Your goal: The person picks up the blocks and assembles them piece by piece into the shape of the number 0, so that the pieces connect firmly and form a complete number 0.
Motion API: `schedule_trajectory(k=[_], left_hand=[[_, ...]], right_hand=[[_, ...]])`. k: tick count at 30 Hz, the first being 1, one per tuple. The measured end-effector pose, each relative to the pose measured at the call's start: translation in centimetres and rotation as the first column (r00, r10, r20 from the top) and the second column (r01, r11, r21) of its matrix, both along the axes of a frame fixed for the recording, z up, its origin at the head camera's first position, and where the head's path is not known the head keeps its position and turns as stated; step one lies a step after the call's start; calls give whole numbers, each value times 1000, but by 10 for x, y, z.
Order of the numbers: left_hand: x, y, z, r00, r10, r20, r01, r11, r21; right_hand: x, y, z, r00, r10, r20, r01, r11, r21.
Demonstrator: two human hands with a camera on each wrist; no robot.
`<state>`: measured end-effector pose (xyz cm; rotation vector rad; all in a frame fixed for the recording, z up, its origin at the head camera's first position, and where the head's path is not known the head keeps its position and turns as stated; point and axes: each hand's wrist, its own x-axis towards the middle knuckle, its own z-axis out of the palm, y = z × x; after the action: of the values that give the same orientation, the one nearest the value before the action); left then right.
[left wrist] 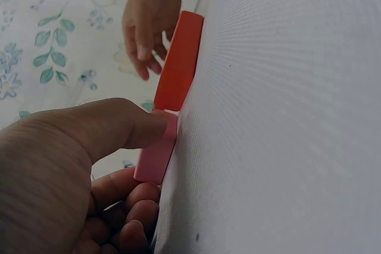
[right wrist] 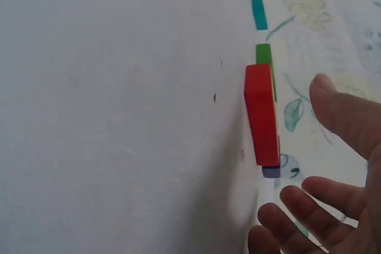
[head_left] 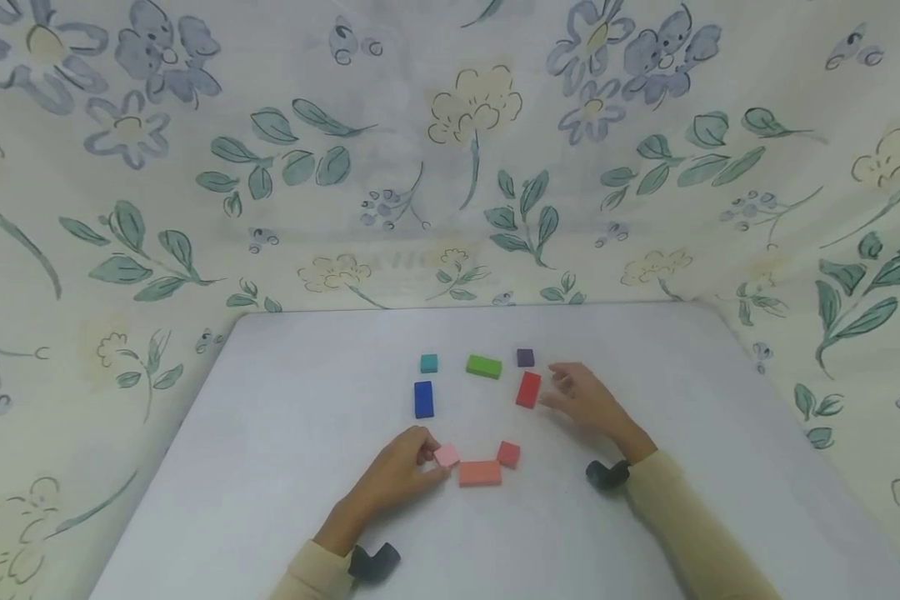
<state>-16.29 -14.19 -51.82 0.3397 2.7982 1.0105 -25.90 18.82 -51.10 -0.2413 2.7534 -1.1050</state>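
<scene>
My left hand (head_left: 399, 468) pinches a small pink square block (head_left: 446, 455) on the white table, thumb at its near side and fingers curled at the far side. In the left wrist view the pink block (left wrist: 156, 157) stands right by the end of a longer orange block (left wrist: 180, 57). A small coral-red square block (head_left: 508, 453) sits at the orange block's other end. My right hand (head_left: 587, 400) hovers just right of a red rectangular block (head_left: 528, 390), fingers relaxed and nothing in them. The right wrist view shows a gap between thumb and red block (right wrist: 262, 114).
A blue block (head_left: 423, 399) and a small teal block (head_left: 429, 363) lie on the left. Farther back are a green block (head_left: 483, 367) and a small dark purple block (head_left: 525, 357). Together the blocks form a loose ring. A flowered cloth (head_left: 390, 242) rises behind the white table (head_left: 285, 400).
</scene>
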Motion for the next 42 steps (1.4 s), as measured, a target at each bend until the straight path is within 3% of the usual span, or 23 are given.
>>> schedule_trajectory(k=[6, 14, 24, 32, 42], left_hand=[[1, -1, -2, 1000, -8, 20, 8, 1000, -2], [-1, 0, 1, 1000, -7, 0, 6, 1000, 9], [0, -1, 1, 1000, -14, -8, 15, 1000, 17], [0, -1, -3, 1000, 2, 18, -2, 1000, 11], [-1, -1, -3, 1000, -11, 3, 11, 1000, 10]], right_hand=[[-7, -6, -5, 997, 52, 50, -53, 998, 21], [-14, -12, -4, 995, 101, 20, -103, 989, 106], [-12, -17, -1, 996, 92, 16, -94, 987, 131], [-14, -19, -7, 994, 105, 8, -105, 981, 164], [-14, -13, -9, 995, 84, 47, -89, 988, 129]])
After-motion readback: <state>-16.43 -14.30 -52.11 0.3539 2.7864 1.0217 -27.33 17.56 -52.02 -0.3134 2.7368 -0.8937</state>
